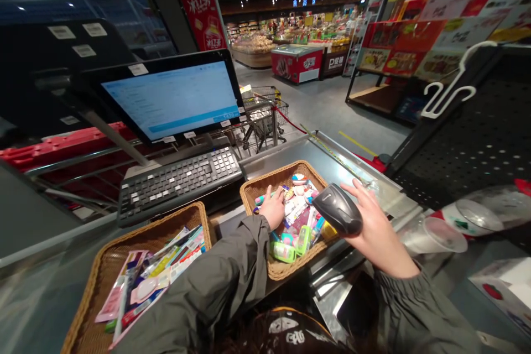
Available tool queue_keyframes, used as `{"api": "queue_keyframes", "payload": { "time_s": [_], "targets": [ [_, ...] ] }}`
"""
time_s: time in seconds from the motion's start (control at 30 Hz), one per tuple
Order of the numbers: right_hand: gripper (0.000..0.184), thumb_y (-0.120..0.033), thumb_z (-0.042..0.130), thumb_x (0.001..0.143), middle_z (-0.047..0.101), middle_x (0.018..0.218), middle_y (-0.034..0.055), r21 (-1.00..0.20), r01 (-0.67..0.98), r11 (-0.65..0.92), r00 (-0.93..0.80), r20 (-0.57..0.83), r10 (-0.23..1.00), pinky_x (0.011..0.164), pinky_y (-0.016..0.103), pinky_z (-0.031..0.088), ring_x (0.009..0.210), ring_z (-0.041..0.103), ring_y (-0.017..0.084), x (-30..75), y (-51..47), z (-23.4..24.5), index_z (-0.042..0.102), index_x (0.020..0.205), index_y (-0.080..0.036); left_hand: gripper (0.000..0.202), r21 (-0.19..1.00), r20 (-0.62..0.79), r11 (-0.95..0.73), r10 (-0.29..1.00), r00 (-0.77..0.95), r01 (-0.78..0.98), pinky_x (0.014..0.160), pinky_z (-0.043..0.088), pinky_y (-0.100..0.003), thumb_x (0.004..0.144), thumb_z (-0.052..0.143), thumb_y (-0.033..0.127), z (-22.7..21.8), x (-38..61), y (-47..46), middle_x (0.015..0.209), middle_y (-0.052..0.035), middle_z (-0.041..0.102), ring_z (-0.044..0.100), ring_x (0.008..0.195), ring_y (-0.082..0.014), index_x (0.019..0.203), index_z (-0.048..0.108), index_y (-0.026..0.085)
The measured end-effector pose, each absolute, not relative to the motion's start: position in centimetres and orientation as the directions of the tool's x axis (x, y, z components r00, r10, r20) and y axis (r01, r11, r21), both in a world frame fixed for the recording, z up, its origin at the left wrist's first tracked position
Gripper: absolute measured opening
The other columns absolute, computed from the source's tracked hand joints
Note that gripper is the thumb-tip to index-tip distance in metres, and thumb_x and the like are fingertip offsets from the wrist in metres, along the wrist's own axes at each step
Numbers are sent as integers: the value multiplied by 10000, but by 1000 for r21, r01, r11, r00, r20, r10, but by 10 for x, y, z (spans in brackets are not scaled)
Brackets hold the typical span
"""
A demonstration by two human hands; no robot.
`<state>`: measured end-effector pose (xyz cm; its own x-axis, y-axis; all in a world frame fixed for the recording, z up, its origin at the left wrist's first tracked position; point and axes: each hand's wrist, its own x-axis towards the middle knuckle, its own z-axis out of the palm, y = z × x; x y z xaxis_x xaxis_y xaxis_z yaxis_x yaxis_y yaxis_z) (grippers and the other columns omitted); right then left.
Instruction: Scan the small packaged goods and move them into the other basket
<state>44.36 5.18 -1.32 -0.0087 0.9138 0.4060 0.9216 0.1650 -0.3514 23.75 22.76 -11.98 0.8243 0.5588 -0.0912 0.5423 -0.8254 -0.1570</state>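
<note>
My right hand (373, 227) grips a black handheld barcode scanner (338, 209), its head aimed left over a wicker basket (286, 174) full of small packaged items. My left hand (272, 207) reaches into that basket, its fingers curled down among the packets; what they hold, if anything, is hidden. A second wicker basket (105, 263) with flat packaged goods sits at the lower left, beside my left sleeve.
A keyboard (178, 180) and a lit screen (172, 98) stand behind the baskets on the metal checkout counter (290, 155). Clear plastic cups (431, 235) lie at the right under a black perforated panel (477, 138). Shopping carts (263, 113) and store shelves lie beyond.
</note>
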Motion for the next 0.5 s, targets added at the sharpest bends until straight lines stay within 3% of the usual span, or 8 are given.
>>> {"api": "queue_keyframes", "payload": {
  "time_s": [0.13,0.33,0.5],
  "targets": [
    [403,-259,568,832,452,1429,164,-366,912,184,-19,411,912,1142,663,226,1453,235,379,449,59,-18,542,1228,-189,349,-158,-94,-825,560,823,543,1182,130,-626,886,421,152,-129,242,230,1418,-174,518,294,1434,-317,1072,715,125],
    [388,-289,564,848,452,1425,167,-383,902,199,-22,420,907,1147,658,211,1453,235,373,452,63,-22,553,1221,-181,362,-163,-73,-817,569,819,553,1215,131,-516,918,398,150,-138,247,228,1308,-166,610,364,1398,-304,1073,723,112],
    [419,-302,580,832,450,1429,159,-386,900,201,-22,419,908,1138,663,219,1454,231,378,454,62,-26,551,1233,-180,346,-176,-76,-786,611,788,593,1203,93,-552,899,417,127,-139,245,229,1268,-189,627,380,1378,-327,1022,740,104]
  ]
}}
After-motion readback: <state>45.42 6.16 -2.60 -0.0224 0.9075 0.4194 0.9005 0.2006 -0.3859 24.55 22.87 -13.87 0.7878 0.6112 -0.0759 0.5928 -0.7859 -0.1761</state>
